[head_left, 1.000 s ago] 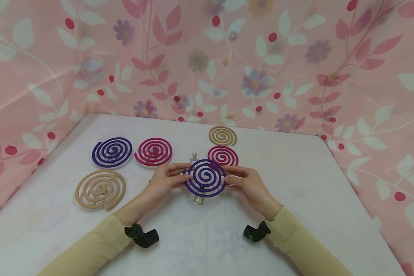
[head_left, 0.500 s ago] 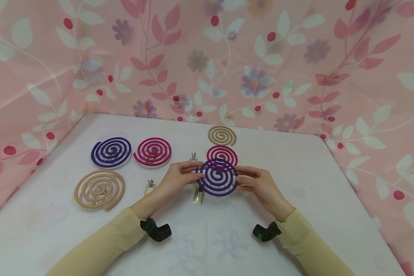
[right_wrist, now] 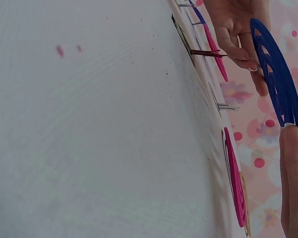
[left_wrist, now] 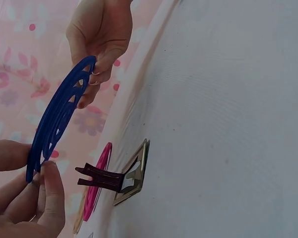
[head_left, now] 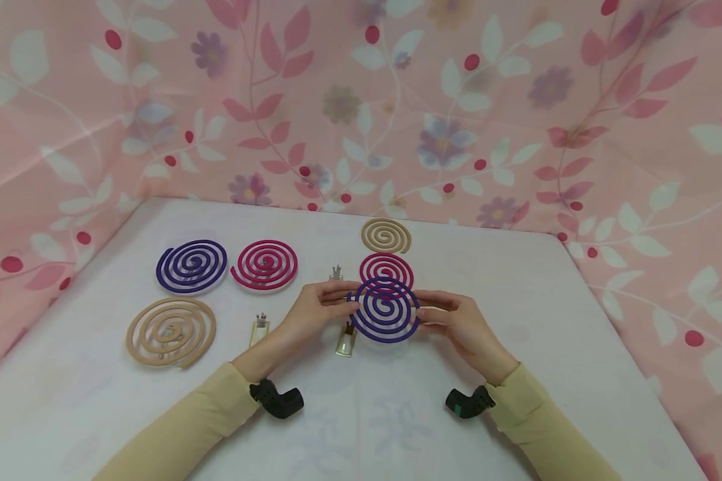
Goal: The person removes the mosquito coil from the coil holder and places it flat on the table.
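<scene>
Both hands hold a purple mosquito coil (head_left: 385, 308) above the table by its opposite edges. The left hand (head_left: 317, 308) pinches its left rim between thumb and fingers, and the right hand (head_left: 457, 324) grips the right rim. In the left wrist view the coil (left_wrist: 53, 106) appears nearly edge-on, tilted. Behind it in the head view lies a pink coil (head_left: 366, 269), partly covered. A metal coil stand (head_left: 345, 344) with dark upright prongs sits below the left fingers. Another stand (head_left: 335, 274) shows just beyond the left hand, its lower part hidden.
A third stand (head_left: 261, 329) is left of the left forearm. Purple (head_left: 192, 289), pink (head_left: 267, 287) and tan (head_left: 171, 361) coils rest on stands at the left. One more tan coil (head_left: 386, 251) lies at the back. Patterned pink cloth (head_left: 361, 87) hangs behind the white table (head_left: 577, 374).
Both hands have carried the purple coil to the right, from over the near stand to in front of the pink coil. The stand by the left forearm has come into view.
</scene>
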Demonstrator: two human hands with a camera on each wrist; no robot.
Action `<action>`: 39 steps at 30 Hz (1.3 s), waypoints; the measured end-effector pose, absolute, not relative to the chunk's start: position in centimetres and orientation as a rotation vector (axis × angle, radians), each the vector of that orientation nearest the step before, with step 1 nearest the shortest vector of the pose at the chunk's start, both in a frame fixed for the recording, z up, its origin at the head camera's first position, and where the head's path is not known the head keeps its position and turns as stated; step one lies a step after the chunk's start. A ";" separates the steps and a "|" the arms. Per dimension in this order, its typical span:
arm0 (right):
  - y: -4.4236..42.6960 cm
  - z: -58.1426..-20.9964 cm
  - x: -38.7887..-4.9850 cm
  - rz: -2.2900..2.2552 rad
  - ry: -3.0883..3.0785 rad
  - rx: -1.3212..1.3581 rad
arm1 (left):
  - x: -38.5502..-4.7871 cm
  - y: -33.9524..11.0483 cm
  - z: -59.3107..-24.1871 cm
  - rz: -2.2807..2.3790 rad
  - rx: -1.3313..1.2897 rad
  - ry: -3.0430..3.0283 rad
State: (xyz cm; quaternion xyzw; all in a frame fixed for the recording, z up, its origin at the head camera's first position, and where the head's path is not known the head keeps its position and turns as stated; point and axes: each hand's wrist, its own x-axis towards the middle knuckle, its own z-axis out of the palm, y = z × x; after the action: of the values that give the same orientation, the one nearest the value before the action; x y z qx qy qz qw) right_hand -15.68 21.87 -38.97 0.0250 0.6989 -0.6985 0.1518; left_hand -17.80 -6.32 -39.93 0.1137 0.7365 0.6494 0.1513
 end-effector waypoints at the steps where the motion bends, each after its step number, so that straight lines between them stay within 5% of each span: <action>1: 22.0 -39.0 -15.7 -1.999 2.010 0.073 | -17.8 -6.3 -39.9 1.851 0.342 2.118; 39: 23.0 -40.9 -16.4 -1.871 2.142 0.108 | -18.0 -6.2 -41.4 1.692 0.438 2.152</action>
State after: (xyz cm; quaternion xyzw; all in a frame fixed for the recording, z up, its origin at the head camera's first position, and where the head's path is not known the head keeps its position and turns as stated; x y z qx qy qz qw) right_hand -16.42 22.99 -40.88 0.0376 0.7444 -0.6503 0.1471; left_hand -17.98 -6.19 -41.41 0.1554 0.7630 0.5999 0.1839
